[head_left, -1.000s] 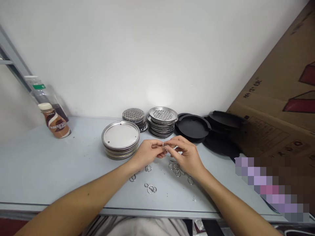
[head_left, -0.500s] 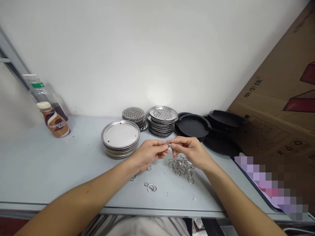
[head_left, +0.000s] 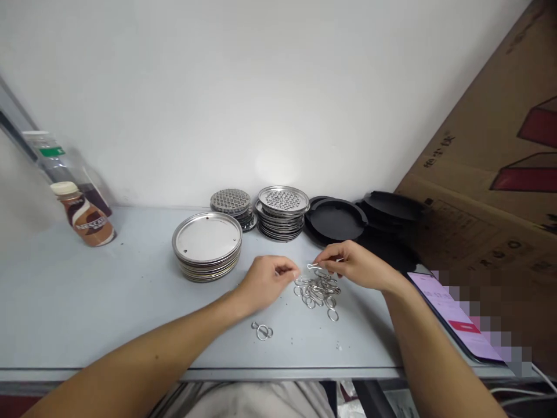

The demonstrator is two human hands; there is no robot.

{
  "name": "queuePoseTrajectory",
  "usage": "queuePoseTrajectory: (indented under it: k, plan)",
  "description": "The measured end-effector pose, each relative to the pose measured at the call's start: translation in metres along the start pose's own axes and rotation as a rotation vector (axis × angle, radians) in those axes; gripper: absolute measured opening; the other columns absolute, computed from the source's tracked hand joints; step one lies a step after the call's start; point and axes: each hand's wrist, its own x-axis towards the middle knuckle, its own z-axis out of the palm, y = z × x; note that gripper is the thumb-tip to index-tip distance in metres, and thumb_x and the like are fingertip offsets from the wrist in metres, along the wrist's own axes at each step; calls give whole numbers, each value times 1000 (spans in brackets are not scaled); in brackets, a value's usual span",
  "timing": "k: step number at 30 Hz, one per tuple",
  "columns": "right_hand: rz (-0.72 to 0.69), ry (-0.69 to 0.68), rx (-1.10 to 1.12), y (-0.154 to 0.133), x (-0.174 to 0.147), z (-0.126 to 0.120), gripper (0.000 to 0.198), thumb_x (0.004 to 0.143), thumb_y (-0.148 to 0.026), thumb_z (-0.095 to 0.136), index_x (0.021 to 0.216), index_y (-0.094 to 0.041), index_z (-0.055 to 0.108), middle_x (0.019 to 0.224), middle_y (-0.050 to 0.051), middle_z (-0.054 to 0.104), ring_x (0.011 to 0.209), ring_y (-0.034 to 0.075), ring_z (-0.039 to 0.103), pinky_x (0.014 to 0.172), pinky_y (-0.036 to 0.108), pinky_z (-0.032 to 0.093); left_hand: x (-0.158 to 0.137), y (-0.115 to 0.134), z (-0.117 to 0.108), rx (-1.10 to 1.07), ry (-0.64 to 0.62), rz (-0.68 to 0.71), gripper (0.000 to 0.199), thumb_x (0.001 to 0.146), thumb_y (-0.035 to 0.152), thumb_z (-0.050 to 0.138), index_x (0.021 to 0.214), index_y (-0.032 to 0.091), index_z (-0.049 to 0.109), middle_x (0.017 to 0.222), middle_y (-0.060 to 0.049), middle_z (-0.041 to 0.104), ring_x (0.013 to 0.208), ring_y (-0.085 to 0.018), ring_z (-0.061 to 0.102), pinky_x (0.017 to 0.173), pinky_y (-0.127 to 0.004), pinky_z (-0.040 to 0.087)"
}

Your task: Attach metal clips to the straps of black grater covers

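Note:
Thumb and fingers of my right hand [head_left: 359, 264] pinch a bent wire clip [head_left: 312, 266], its looped end sticking out to the left. This hand is over the far side of a small pile of metal rings and wire clips [head_left: 319, 291]. My left hand [head_left: 266, 283] is closed in a pinch at the pile's left edge. Whatever lies between its fingertips is too small to make out. A ring with a wire clip [head_left: 262, 332] lies by itself nearer the table's front edge.
Left of my hands stands a stack of round metal plates [head_left: 208, 238]. Behind are stacks of perforated discs [head_left: 230, 200] and grater discs [head_left: 284, 200], then black round trays [head_left: 337, 220]. A phone [head_left: 452, 316] leans by a cardboard box [head_left: 470, 191]; a coffee bottle [head_left: 89, 220] stands left.
My hands were together over a small wire piece and have moved apart. The right one is now lower over the pile with a clip; the left has turned towards the pile.

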Motion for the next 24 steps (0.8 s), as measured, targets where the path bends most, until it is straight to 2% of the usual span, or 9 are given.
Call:
queuePoseTrajectory:
  k: [3, 7, 10, 12, 14, 17, 20, 22, 24]
  plan:
    - [-34, -51, -155, 7, 1, 1, 19, 76, -17, 61, 74, -22, 79, 69, 2, 74, 61, 17, 62, 54, 26, 46, -4, -6, 8, 283, -71, 156, 19, 87, 24, 60, 88, 21, 79, 85, -5, 73, 82, -20, 64, 76, -29, 45]
    - [-3, -129, -177, 8, 2, 5, 21, 71, -14, 61, 71, -22, 79, 64, 0, 73, 56, 16, 61, 51, 24, 43, -2, -10, -3, 327, -244, 193, 26, 90, 20, 54, 100, 23, 78, 97, -6, 76, 88, -21, 67, 82, -30, 47]
    - [13, -127, -170, 9, 1, 3, 17, 71, -16, 63, 67, -22, 78, 62, 0, 72, 55, 16, 60, 49, 24, 41, -3, -1, -26, 336, -472, 121, 28, 86, 22, 61, 111, 25, 74, 96, -5, 76, 86, -20, 69, 77, -27, 49]
    - [10, -99, -175, 9, 1, 2, 16, 74, -20, 63, 67, -21, 77, 63, 1, 72, 57, 16, 60, 51, 25, 42, -6, 9, -41, 406, -641, 35, 33, 75, 28, 74, 107, 25, 75, 90, -4, 75, 80, -20, 68, 67, -25, 49]
    - [5, -75, -168, 7, 2, 3, 18, 78, -24, 62, 69, -20, 77, 65, 1, 72, 59, 16, 60, 54, 25, 43, -10, 19, -51, 508, -740, -19, 36, 62, 31, 84, 97, 25, 77, 88, -3, 73, 79, -21, 66, 62, -24, 47]
    - [-13, -64, -96, -1, 3, 12, 18, 81, -27, 62, 73, -19, 77, 69, 1, 72, 61, 16, 59, 55, 25, 44, -15, 25, -53, 628, -758, -60, 30, 55, 28, 87, 83, 25, 78, 84, -2, 71, 78, -21, 64, 56, -24, 42]
    - [-46, -65, 68, -14, 4, 30, 15, 83, -28, 65, 82, -18, 77, 70, 1, 71, 60, 13, 57, 56, 24, 44, -17, 23, -47, 614, -738, -86, 14, 61, 23, 81, 74, 24, 76, 76, 0, 71, 69, -18, 63, 54, -23, 39]
    - [-52, -85, 199, -23, 3, 41, 18, 84, -31, 66, 90, -17, 76, 66, 0, 67, 55, 11, 54, 52, 22, 43, -15, 23, -43, 528, -682, -85, 8, 68, 22, 75, 76, 23, 77, 73, 0, 71, 64, -16, 62, 54, -22, 39]
    - [-70, -107, 326, -31, 3, 49, 22, 87, -34, 63, 95, -17, 75, 68, 0, 67, 54, 10, 54, 52, 22, 44, -11, 25, -41, 405, -553, -77, 9, 75, 23, 69, 80, 22, 77, 73, 1, 72, 64, -16, 61, 56, -23, 39]
